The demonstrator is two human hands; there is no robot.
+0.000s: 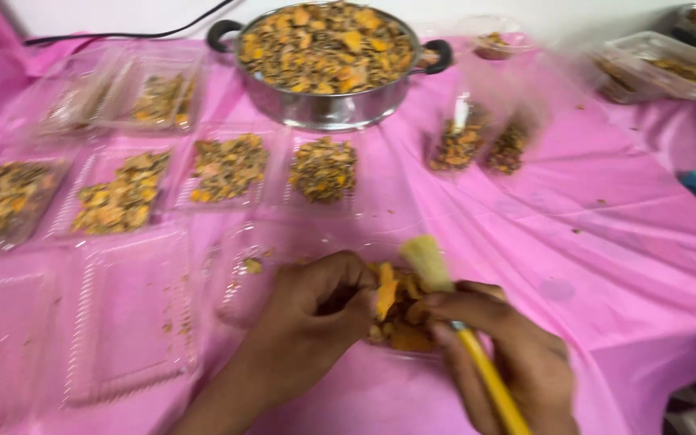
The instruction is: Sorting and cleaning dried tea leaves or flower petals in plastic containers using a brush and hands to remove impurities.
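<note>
- My right hand [517, 362] runs off the bottom edge at 5 o'clock, as does the yellow brush handle [489, 379].
- Motion blur smears the clear containers [485, 129] at 1 o'clock.
- The tray [2, 201] at 9 o'clock is cropped.

We seem to be at a food-packing table, perhaps a small catering or home kitchen setup. A pink tablecloth [606, 266] covers it; a large steel pot [325, 60] brims with an orange-brown cooked mix, and rows of clear plastic containers [227, 167] hold portions of it. A black cable [122, 34] runs along the white wall.
</note>
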